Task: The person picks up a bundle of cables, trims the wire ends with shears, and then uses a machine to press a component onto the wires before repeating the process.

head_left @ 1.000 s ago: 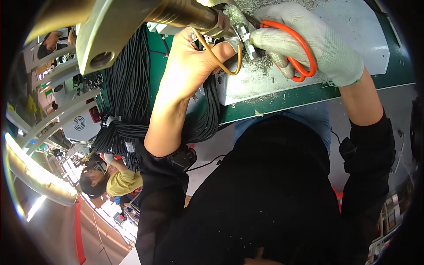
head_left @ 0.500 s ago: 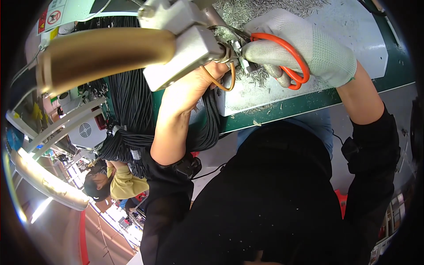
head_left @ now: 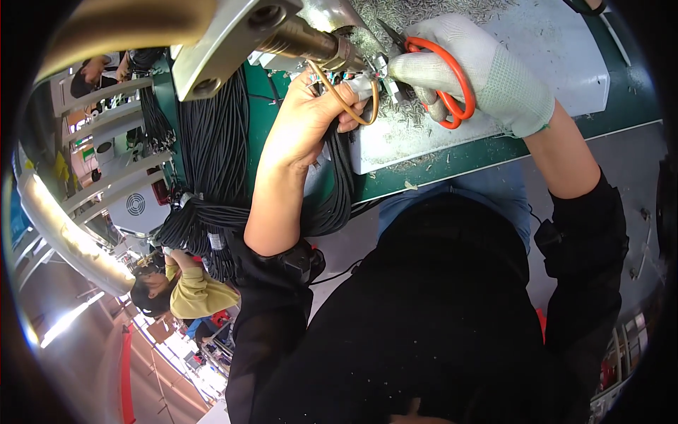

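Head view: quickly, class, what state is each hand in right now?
Left hand: fingers curled; whether it grips anything cannot be told.
Right hand: gloved, closed, holding red-handled scissors.

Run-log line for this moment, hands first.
left hand: partly behind brown tube | right hand: gloved, holding red-handled scissors | metal scraps: scattered

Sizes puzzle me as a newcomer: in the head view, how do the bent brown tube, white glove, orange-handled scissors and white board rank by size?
Largest: white board, partly covered
White glove
Orange-handled scissors, partly hidden
Smallest: bent brown tube
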A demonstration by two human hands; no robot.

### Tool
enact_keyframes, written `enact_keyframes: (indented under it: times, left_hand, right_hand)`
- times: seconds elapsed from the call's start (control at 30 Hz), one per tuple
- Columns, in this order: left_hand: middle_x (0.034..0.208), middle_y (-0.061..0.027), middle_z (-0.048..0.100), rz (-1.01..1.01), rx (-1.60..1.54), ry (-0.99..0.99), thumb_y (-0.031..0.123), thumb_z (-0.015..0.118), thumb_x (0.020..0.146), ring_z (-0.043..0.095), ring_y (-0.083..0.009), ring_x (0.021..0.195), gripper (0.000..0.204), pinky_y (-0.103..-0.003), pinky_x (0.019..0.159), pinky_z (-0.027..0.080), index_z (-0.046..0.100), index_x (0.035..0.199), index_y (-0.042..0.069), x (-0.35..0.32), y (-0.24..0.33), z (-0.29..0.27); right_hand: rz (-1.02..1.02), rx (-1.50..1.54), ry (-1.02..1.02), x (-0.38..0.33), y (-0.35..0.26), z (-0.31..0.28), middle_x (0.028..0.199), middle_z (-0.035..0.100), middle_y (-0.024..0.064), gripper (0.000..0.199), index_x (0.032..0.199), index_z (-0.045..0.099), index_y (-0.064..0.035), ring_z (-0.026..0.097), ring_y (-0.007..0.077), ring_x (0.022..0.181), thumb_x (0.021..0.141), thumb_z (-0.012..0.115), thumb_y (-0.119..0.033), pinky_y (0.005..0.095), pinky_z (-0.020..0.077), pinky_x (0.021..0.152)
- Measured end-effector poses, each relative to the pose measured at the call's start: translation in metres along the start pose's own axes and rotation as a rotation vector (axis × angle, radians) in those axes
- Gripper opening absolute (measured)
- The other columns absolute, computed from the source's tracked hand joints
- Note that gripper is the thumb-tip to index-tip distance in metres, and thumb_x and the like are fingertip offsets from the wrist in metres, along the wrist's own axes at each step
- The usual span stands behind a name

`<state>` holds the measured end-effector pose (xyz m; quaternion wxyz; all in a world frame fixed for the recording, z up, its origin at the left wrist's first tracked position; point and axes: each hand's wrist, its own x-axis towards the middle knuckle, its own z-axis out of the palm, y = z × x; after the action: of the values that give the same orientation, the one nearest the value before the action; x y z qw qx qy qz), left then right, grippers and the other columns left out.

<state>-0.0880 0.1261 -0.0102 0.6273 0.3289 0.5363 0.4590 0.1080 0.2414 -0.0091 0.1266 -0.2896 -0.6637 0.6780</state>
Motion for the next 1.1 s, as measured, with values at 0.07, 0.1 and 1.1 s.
enact_keyframes:
  times: [0.07, 0.1, 1.1]
  left_hand:
    - [0.069, -0.0044, 0.06, 0.021, 0.071, 0.143, 0.006, 0.062, 0.087, 0.057, -0.0104, 0.058, 0.007, -0.026, 0.052, 0.046, 0.059, 0.083, 0.001, -0.004, 0.002, 0.013]
    - [0.068, -0.0042, 0.059, 0.031, 0.105, 0.215, 0.006, 0.061, 0.087, 0.057, -0.0106, 0.058, 0.008, -0.026, 0.051, 0.046, 0.058, 0.082, 0.001, -0.009, 0.002, 0.017]
    - [0.078, -0.0052, 0.059, 0.122, 0.221, 0.001, -0.001, 0.064, 0.08, 0.054, -0.0111, 0.058, 0.023, -0.024, 0.052, 0.043, 0.055, 0.101, -0.003, -0.139, -0.017, 0.12]
  right_hand:
    - [0.014, -0.012, 0.009, -0.001, 0.009, 0.003, 0.055, 0.054, 0.0043, 0.027, 0.081, 0.061, 0.0011, 0.053, 0.0103, 0.045, 0.086, 0.063, -0.025, 0.0246, 0.0436, 0.044]
    - [-0.062, 0.115, -0.029, -0.005, 0.026, 0.001, 0.055, 0.054, 0.0041, 0.026, 0.081, 0.061, 0.0011, 0.052, 0.0101, 0.045, 0.086, 0.062, -0.025, 0.0245, 0.0429, 0.044]
    - [0.117, 0.238, -0.156, -0.169, -0.02, 0.028, 0.057, 0.057, 0.0036, 0.024, 0.075, 0.058, 0.0018, 0.056, 0.0091, 0.047, 0.087, 0.058, -0.019, 0.0242, 0.0447, 0.044]
